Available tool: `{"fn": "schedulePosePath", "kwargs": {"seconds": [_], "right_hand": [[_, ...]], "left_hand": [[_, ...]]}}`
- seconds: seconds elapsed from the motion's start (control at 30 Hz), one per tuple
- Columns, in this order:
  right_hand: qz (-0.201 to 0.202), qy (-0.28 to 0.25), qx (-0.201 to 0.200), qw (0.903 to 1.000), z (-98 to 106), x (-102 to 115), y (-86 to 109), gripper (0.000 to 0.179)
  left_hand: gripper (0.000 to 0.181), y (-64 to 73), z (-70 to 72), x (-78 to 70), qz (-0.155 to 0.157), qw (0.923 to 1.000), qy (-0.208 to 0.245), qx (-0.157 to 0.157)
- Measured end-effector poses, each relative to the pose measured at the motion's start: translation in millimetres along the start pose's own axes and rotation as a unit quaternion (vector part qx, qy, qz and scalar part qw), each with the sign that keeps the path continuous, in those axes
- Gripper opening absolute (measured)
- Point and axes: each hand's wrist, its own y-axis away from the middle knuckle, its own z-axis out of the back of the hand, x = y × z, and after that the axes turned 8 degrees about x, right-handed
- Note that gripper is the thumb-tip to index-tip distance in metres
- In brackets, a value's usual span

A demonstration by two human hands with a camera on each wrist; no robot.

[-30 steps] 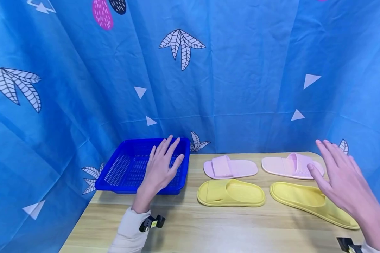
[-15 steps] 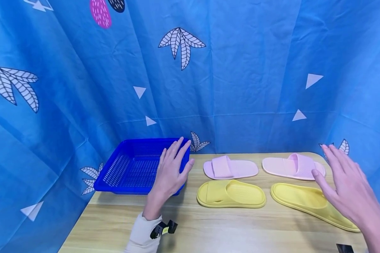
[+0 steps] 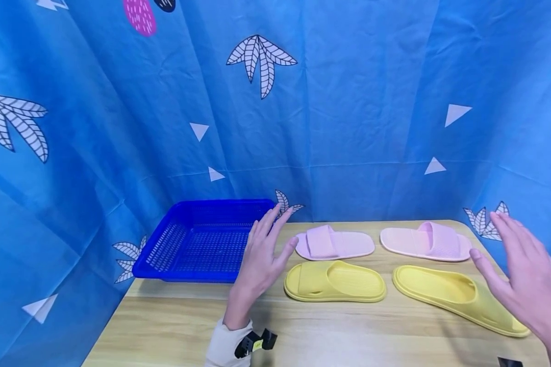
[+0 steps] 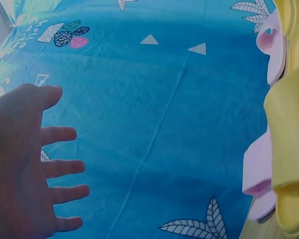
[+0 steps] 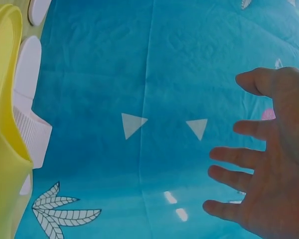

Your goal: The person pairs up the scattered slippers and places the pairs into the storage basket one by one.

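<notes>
Held above the table, my left hand [image 3: 263,257] has its fingers straight and nothing in them, between the blue basket [image 3: 202,250] and the left yellow slipper [image 3: 335,281]. My right hand [image 3: 528,278], also empty with extended fingers, hovers at the right near the other yellow slipper [image 3: 459,298]. Behind the yellow pair lie a pink slipper [image 3: 335,243] on the left and a second pink slipper [image 3: 424,242] on the right. Both wrist views show spread, bare fingers, with the left hand [image 4: 30,164] and the right hand [image 5: 269,159] apart from the slippers.
The light wooden table [image 3: 330,331] carries the basket at its back left and the slippers at its back right. A patterned blue curtain [image 3: 349,112] hangs right behind the table and along both sides.
My left hand has moved right, from over the basket to the space beside the yellow slipper. My right hand has drifted slightly right. The slippers and basket stay put.
</notes>
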Motion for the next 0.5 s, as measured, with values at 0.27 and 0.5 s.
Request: {"fn": "schedulePosePath", "kwargs": {"seconds": [0.27,0.5], "right_hand": [[-0.007,-0.016,0.019,0.9997,2,-4,3.6,0.075],[-0.011,-0.025,0.041,0.9988,4,-13,5.0,0.079]], "left_hand": [[0.061,-3.9,-12.4,-10.7,-0.011,0.9995,0.025,0.019],[0.062,-4.2,-23.0,-12.8,-0.015,0.9986,0.032,0.039]]}}
